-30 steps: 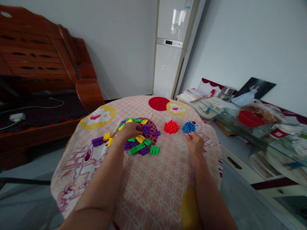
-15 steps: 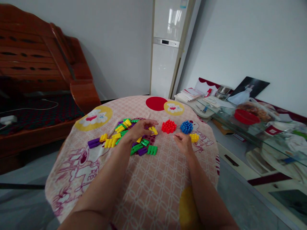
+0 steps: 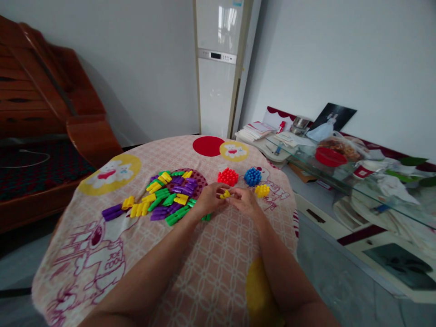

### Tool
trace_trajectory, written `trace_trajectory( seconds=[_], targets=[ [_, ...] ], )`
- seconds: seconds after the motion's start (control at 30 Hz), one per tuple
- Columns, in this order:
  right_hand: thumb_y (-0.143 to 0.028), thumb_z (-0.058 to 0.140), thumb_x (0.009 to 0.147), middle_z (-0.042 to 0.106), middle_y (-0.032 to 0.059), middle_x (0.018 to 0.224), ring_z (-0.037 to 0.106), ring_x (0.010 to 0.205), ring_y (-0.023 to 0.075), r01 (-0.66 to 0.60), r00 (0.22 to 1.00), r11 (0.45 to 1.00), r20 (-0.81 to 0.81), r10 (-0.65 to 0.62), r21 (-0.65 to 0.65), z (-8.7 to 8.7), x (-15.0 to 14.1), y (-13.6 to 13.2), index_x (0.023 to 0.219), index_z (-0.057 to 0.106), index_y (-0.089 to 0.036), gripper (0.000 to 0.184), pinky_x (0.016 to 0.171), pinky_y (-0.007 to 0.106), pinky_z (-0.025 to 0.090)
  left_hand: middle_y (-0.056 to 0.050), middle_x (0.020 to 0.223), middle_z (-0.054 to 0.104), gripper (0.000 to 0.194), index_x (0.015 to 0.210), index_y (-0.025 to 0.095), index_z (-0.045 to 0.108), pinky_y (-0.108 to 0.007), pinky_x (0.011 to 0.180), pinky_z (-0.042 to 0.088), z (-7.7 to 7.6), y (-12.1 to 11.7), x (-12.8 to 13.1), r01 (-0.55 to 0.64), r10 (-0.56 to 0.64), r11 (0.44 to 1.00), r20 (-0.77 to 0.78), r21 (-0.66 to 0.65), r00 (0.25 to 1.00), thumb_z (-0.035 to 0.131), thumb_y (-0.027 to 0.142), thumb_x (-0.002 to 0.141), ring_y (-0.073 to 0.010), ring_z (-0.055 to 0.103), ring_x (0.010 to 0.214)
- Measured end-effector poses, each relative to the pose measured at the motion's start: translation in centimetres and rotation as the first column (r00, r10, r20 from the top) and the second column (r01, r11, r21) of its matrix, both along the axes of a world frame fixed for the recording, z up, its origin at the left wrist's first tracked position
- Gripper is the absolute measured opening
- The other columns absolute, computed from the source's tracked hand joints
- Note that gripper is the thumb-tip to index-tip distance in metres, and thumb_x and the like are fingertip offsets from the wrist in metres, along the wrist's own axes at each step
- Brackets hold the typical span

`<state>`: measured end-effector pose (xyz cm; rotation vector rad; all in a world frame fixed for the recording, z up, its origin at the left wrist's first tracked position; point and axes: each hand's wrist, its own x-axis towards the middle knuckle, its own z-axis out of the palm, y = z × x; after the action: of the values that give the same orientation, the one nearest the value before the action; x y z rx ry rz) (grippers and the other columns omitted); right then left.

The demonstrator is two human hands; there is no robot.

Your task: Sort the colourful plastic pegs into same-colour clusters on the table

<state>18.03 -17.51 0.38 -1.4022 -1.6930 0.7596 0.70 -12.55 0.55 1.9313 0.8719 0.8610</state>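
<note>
Small yellow piece (image 3: pixel 225 194) up between 2 hands, over the middle of the round table (image 3: pixel 211 263), nearer the far edge than the near edge. Left hand (image 3: pixel 210 200): thumb and fingers bent in around it, pinching. Right hand (image 3: pixel 244 201): fingertips drawn together and pressed to the piece's right side. How the piece is built I cannot tell; fingers cover part of it.

Grouped so far: 3 compact, knobbly clusters, each a single colour. Red cluster (image 3: pixel 228 176) sits just beyond the hands. Blue cluster (image 3: pixel 252 176) is to its right, a little apart. Yellow cluster (image 3: pixel 262 191) lies just nearer than the blue, toward the right edge (tidy little trio, from where I stand). No hand appears to rest on any of the 3.

Ungrouped: a loose pile (image 3: pixel 167 200) of purple, green and yellow pieces, left of the hands, spread between the far edge and the table's middle. Colours mixed; some pieces overlap, others lie singly. Purple piece (image 3: pixel 112 212) is the outlier, closest to the left edge. A bit of green (image 3: pixel 206 217) shows beside the left wrist, mostly hidden.

Judgement on progress: early rather than late. 3 clusters stand formed, 1 piece is in hand, and the broad mixed spread remains loose. Exact count of loose pieces: cannot tell, too much overlap.
</note>
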Motion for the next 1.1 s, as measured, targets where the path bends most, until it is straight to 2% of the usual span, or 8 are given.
trace_trajectory(
  seconds=[0.13,0.3,0.5,0.6,0.7,0.8,0.97,1.1],
  targets=[
    [-0.036,0.066,0.079,0.064,-0.0017,0.062,0.058,0.057,0.0120,0.044,0.997,0.999,0.056,-0.045,0.033,0.6,-0.1,-0.2,0.095,0.073,-0.019,0.025,0.055,0.021,0.042,-0.009,0.106,0.069,0.038,0.108,0.016,0.067,-0.029,0.077,0.056,-0.2,-0.7,0.7,-0.046,0.053,0.989,-0.043,0.140,0.998,0.062,0.015,0.070,-0.0176,0.067,0.089],
    [-0.042,0.070,0.075,0.068,-0.0008,0.071,0.060,0.057,0.0129,-0.009,0.991,0.995,-0.134,-0.005,-0.100,-0.1,-0.4,0.1,0.106,0.071,-0.020,0.038,0.048,0.021,0.044,-0.009,0.097,0.071,0.025,0.097,0.016,0.069,-0.031,0.084,0.052,0.4,-1.5,1.1,-0.063,0.101,0.952,-0.111,0.301,0.989,0.067,0.019,0.073,-0.0193,0.064,0.089],
    [-0.043,0.075,0.067,0.068,0.0015,0.072,0.063,0.057,0.0148,0.000,0.957,0.992,-0.288,-0.036,-0.125,0.5,0.8,-0.2,0.098,0.070,-0.017,0.041,0.048,0.024,0.051,-0.009,0.112,0.067,0.047,0.117,0.017,0.063,-0.030,0.079,0.056,-0.5,-1.3,1.1,-0.001,0.006,0.975,-0.023,0.221,1.000,0.069,0.019,0.071,-0.0188,0.065,0.094],
    [-0.049,0.073,0.066,0.070,0.0047,0.074,0.065,0.058,0.0166,0.213,0.889,0.977,-0.413,-0.199,-0.013,1.5,3.7,-0.9,0.099,0.066,-0.014,0.049,0.049,0.026,0.053,-0.011,0.116,0.065,0.052,0.122,0.016,0.060,-0.029,0.075,0.058,-1.3,-0.7,0.9,0.008,-0.004,0.982,-0.021,0.190,1.000,0.067,0.016,0.071,-0.0179,0.065,0.092],
    [-0.057,0.062,0.074,0.067,0.0031,0.066,0.061,0.049,0.0155,0.570,0.731,0.812,-0.528,-0.432,0.124,1.8,7.4,-1.9,0.097,0.063,-0.013,0.049,0.044,0.026,0.050,-0.011,0.111,0.066,0.043,0.117,0.014,0.063,-0.029,0.072,0.059,-1.5,-0.3,0.7,-0.030,0.038,0.982,-0.039,0.185,0.998,0.063,0.015,0.074,-0.0172,0.066,0.088],
    [-0.057,0.067,0.068,0.062,0.0004,0.054,0.055,0.041,0.0148,0.659,0.700,0.747,-0.435,-0.566,0.090,1.0,10.1,-2.9,0.091,0.063,-0.011,0.051,0.039,0.026,0.046,-0.012,0.108,0.067,0.039,0.116,0.012,0.064,-0.028,0.070,0.060,-1.1,-0.2,0.5,-0.076,0.086,0.981,-0.052,0.180,0.995,0.060,0.016,0.077,-0.0168,0.068,0.085],
    [-0.057,0.065,0.070,0.063,0.0015,0.055,0.053,0.041,0.0151,0.635,0.764,0.771,-0.114,-0.635,-0.040,-1.2,11.8,-3.7,0.098,0.067,-0.009,0.056,0.040,0.026,0.042,-0.012,0.106,0.069,0.040,0.116,0.011,0.064,-0.026,0.069,0.059,-0.7,-0.3,0.5,-0.105,0.129,0.976,-0.119,0.188,0.984,0.058,0.012,0.077,-0.0165,0.070,0.083],
    [-0.057,0.055,0.076,0.069,0.0067,0.070,0.062,0.060,0.0196,0.591,0.794,0.803,0.120,-0.595,0.075,-2.1,12.3,-3.2,0.096,0.070,-0.011,0.053,0.055,0.029,0.046,-0.011,0.108,0.070,0.040,0.116,0.014,0.064,-0.025,0.070,0.058,-1.1,-0.1,0.4,-0.110,0.144,0.969,-0.142,0.223,0.979,0.057,0.012,0.077,-0.0155,0.070,0.081]
  ],
)
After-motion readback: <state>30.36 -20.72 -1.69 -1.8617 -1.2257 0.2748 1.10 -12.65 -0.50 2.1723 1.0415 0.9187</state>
